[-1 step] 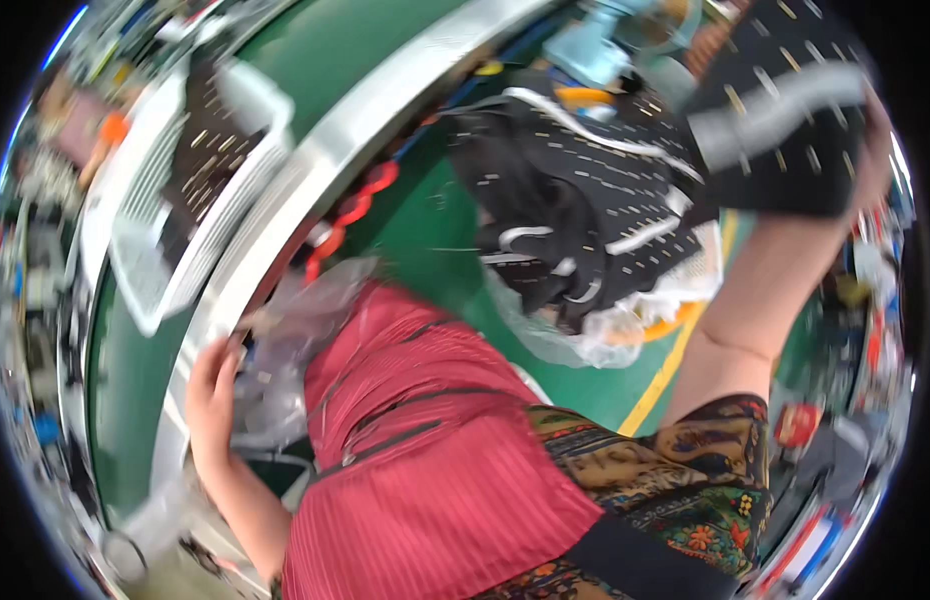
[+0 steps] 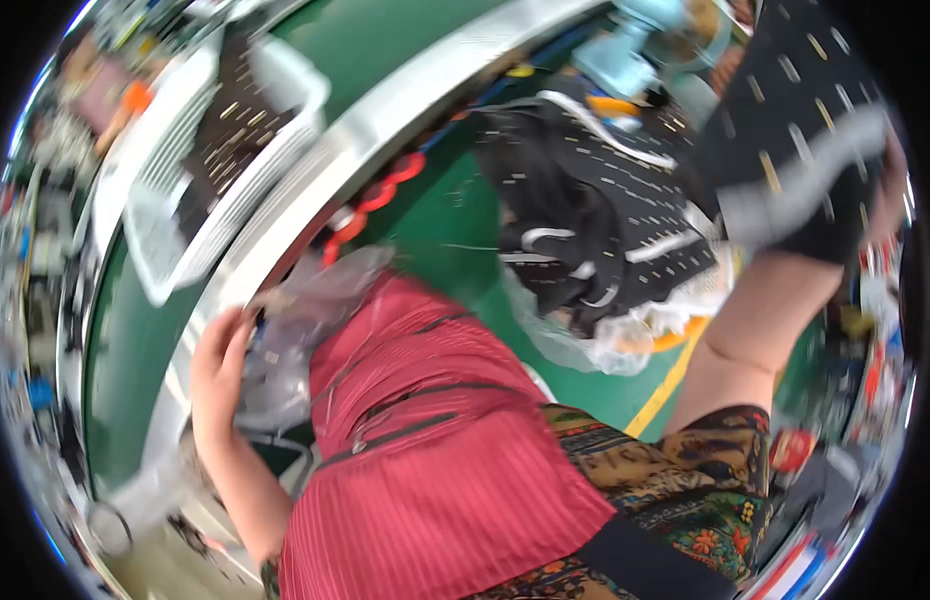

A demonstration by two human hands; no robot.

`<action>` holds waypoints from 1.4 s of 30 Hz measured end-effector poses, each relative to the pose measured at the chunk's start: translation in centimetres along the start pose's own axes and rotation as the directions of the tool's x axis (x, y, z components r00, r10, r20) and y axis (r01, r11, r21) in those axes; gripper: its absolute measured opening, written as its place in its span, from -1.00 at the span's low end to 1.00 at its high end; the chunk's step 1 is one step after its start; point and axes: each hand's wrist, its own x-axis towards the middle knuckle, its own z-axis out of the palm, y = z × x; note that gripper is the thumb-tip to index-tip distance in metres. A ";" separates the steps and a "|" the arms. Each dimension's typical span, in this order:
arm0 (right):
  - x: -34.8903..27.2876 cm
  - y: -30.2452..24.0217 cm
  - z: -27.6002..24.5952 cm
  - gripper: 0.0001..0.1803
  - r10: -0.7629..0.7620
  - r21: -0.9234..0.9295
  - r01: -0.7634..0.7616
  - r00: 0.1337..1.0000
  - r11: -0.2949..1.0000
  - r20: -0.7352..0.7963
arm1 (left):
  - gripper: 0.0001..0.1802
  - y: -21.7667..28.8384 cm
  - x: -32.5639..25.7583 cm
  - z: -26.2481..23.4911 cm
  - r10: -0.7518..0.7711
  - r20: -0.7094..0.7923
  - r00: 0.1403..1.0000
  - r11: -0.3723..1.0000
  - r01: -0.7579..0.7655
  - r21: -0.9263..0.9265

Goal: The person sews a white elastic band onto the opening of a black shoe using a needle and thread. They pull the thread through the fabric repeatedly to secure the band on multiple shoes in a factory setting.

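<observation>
Raised at the upper right, my right hand [image 2: 890, 185] is closed on a black cloth piece [image 2: 780, 110] with pale dashes and a grey band. Most of its fingers are hidden behind the cloth. My left hand [image 2: 220, 365] is at the left, by the metal table edge [image 2: 335, 165], with fingers loosely extended and a gap beside the thumb. Clear plastic bags [image 2: 285, 365] hang right beside it. Between my arms, lower down, a heap of similar black cloth [image 2: 595, 200] with white bands lies over a plastic-lined container [image 2: 670, 340].
On the green work surface, a white basket [image 2: 310, 75] holds dark dashed cloth [image 2: 240, 130]. A light-blue fan [image 2: 620, 55] stands beyond the heap. Red loops [image 2: 380, 195] hang along the table edge. A yellow line [image 2: 665, 385] crosses the green floor. Another person's hand [image 2: 115, 125] shows far left.
The whole view has shifted slightly, so the basket and heap appear further right. The cloth in my right hand has moved slightly right and its grey band lower. My left hand looks much the same.
</observation>
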 end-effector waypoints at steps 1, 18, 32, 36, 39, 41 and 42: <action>-2.1 -0.5 2.1 -0.80 0.051 0.045 -0.056 0.993 0.997 0.106 | -0.65 0.4 0.7 -0.4 0.059 0.029 0.998 0.998 -0.059 -0.015; -17.1 9.1 23.1 -0.70 0.513 -0.059 -0.823 0.294 0.566 0.807 | -0.63 -9.0 -7.4 -1.6 0.269 0.219 0.938 0.527 0.046 -0.848; -17.8 26.9 32.2 -0.68 0.426 -0.509 0.443 0.279 0.738 0.861 | -0.66 -18.1 -2.2 -5.3 -0.455 0.229 0.860 -0.174 0.166 -0.971; -18.6 28.4 33.0 -0.70 0.322 -0.485 0.564 0.368 0.668 0.872 | -0.66 -16.4 -1.1 -5.0 -0.587 0.111 0.802 -0.034 0.113 -0.993; -17.4 30.4 34.3 -0.69 0.346 -0.525 0.556 0.400 0.645 0.849 | -0.66 -15.1 -0.5 -4.4 -0.551 0.037 0.834 0.034 0.067 -0.997; -16.3 31.7 35.6 -0.67 0.404 -0.585 0.508 0.428 0.633 0.808 | -0.67 -14.7 0.2 -4.3 -0.532 0.028 0.846 0.074 0.080 -0.994; -16.0 32.1 36.3 -0.67 0.420 -0.593 0.519 0.422 0.615 0.804 | -0.67 -14.1 0.5 -4.2 -0.524 0.021 0.851 0.085 0.077 -0.993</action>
